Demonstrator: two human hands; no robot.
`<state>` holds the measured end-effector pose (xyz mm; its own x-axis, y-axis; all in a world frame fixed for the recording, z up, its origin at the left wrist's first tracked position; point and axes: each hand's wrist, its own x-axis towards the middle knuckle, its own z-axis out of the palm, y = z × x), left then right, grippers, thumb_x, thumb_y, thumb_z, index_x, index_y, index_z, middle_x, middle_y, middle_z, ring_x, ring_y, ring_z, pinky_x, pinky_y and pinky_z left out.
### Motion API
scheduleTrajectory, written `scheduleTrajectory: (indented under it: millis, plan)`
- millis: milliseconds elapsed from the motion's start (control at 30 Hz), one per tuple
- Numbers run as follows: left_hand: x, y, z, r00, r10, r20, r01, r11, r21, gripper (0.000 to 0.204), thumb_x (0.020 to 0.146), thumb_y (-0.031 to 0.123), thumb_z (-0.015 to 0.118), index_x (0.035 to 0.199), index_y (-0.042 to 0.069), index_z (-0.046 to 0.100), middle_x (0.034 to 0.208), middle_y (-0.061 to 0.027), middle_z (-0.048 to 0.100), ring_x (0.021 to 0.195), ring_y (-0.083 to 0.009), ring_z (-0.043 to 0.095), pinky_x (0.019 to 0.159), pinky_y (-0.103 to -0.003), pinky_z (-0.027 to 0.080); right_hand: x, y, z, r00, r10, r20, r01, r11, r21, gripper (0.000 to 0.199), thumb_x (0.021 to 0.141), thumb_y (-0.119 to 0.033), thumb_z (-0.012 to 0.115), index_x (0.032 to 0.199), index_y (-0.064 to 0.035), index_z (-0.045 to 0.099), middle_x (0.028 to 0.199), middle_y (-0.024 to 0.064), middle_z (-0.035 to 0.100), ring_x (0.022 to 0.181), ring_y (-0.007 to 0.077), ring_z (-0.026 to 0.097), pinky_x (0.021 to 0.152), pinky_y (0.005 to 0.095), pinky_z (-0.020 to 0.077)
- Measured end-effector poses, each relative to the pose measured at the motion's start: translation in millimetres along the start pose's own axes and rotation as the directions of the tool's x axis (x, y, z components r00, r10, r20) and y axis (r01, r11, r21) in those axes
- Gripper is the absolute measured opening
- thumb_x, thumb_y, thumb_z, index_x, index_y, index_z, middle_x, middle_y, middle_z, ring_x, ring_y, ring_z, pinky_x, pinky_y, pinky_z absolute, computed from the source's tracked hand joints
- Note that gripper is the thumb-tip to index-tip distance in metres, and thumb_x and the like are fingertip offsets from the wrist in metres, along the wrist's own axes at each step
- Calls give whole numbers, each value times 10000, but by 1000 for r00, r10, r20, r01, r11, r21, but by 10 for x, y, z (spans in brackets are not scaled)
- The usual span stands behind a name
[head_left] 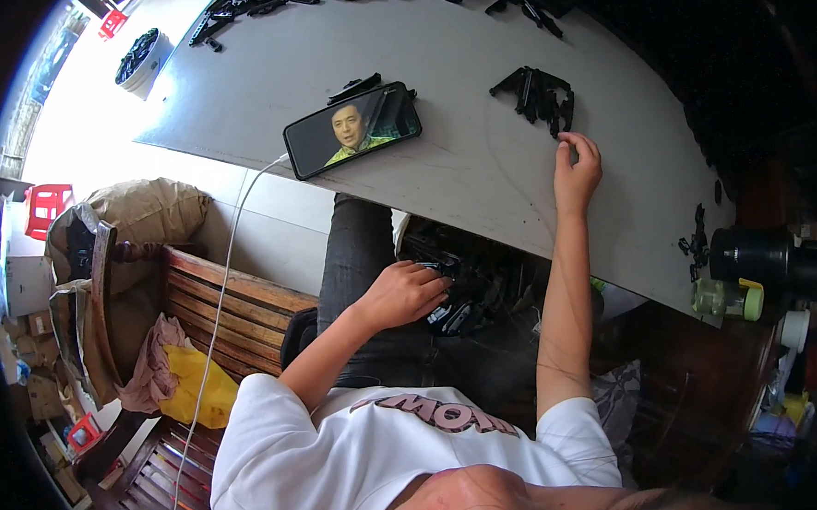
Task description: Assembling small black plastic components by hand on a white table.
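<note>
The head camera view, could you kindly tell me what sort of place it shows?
Possibly a small workshop or home workspace: a pile of small, angular black parts lies on a broad, pale-grey table, with a brown slatted wooden bench nearby.

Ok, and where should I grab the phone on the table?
Probably by the near corner of its right end, coming in from the right. The phone stands lengthwise, a white cable runs into its left end, and something black shows behind its far edge. The right end looks freer, and your right hand is on that side.
</note>
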<state>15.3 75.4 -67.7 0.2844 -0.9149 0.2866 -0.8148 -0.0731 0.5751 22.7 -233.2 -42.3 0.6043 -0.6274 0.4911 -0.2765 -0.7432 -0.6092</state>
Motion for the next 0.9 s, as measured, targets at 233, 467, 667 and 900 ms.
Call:
scheduleTrajectory:
  millis: [233,467,667,900]
  plan:
    - [12,4,4,999,12,-31,-12,1000,17,175,803,205,586,901,63,614,747,-59,582,704,-227,593,657,-343,468,5,28,8,1000,-5,-3,5,1000,26,122,784,-86,572,870,-90,659,988,56,605,992,250,521,884,369,404]
    - [11,5,-13,1000,2,23,-2,1000,9,209,797,181,602,961,52,616,798,-79,606,734,-238,597,662,-350,479,3,9,-1,1000,2,-5,-2,999,34,121,784,-80,571,869,-82,658,988,57,606,989,255,522,875,365,409]
    - [8,0,-11,1000,9,18,-9,1000,14,213,795,180,604,967,54,616,788,-73,602,726,-236,595,659,-347,479,-3,-33,4,998,-37,-55,36,999,-7,118,783,-60,565,863,-59,652,940,70,622,928,241,570,835,328,435]
    - [14,10,-12,999,-2,52,2,1000,9,210,791,179,605,960,55,612,818,-74,611,747,-239,600,668,-345,481,0,-20,-8,998,-42,-54,42,999,-4,111,783,-62,569,858,-55,651,935,70,621,922,244,569,833,328,436]
